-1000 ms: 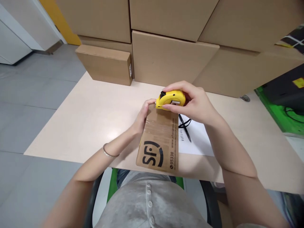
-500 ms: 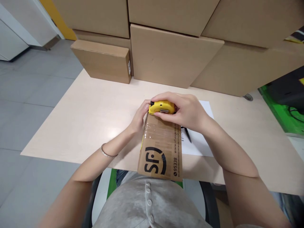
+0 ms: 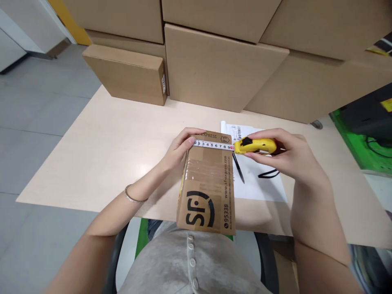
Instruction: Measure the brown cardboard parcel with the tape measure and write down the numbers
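Note:
A brown cardboard box (image 3: pixel 208 179) with black SF print lies on the table before me, its near end close to my body. Across its far part runs the white blade (image 3: pixel 213 145) of a tape measure (image 3: pixel 257 145), numbered up to a red 10 at the case. My right hand (image 3: pixel 290 151) is closed around the yellow and black case, just right of the box. At the box's far left edge, my left hand (image 3: pixel 180 149) pinches the blade's end under the thumb, fingers behind the box. A black strap (image 3: pixel 268 174) hangs below the case.
A black pen (image 3: pixel 238 168) lies on white paper (image 3: pixel 260 188) right of the box. Stacked large cartons (image 3: pixel 214 69) wall off the table's back, with a smaller flat carton (image 3: pixel 125 77) at back left. Dark equipment on a green surface (image 3: pixel 370 151) is at the right.
My right hand has moved right with the tape measure case, drawing the blade out across the box. My left hand stays at the left edge. More of the paper and pen shows.

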Tool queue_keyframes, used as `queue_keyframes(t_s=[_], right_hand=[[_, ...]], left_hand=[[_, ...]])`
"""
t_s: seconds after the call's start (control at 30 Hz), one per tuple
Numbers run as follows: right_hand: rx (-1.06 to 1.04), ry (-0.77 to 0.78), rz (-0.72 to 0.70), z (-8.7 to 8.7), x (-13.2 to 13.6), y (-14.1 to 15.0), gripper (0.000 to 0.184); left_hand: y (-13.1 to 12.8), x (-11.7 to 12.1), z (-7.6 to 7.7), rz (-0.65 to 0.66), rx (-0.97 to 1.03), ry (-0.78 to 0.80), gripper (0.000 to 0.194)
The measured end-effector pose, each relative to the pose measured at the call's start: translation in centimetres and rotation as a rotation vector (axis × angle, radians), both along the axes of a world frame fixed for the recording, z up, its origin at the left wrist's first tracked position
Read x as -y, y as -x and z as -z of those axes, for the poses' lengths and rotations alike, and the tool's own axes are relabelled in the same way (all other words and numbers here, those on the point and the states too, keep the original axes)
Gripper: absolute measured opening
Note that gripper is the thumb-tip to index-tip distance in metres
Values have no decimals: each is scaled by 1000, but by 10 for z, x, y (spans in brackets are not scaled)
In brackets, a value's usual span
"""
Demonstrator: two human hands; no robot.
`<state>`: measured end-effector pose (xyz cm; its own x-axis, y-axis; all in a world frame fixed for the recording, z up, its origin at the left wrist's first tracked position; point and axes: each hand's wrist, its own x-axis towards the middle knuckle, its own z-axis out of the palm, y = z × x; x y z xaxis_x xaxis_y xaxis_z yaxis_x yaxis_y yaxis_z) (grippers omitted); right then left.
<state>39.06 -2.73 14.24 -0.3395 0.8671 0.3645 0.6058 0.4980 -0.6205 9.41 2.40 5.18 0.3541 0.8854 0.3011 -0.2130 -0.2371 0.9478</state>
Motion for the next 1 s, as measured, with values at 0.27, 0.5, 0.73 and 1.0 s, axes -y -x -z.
queue_keyframes(t_s=[0.27,0.5,0.73,1.0], right_hand=[[46,32,-13,-11,-2,6,33],[137,33,-28,-17,2,5,33],[107,22,-22,-8,-1,5,37],[170,-7,-26,-35,5,14,32]], left_hand=[[3,-5,3,-13,-58,-61,32],[5,-6,1,-18,-50,-92,31],[4,-8,3,-12,-30,-109,28],[6,-9,1,-28,-62,-98,31]])
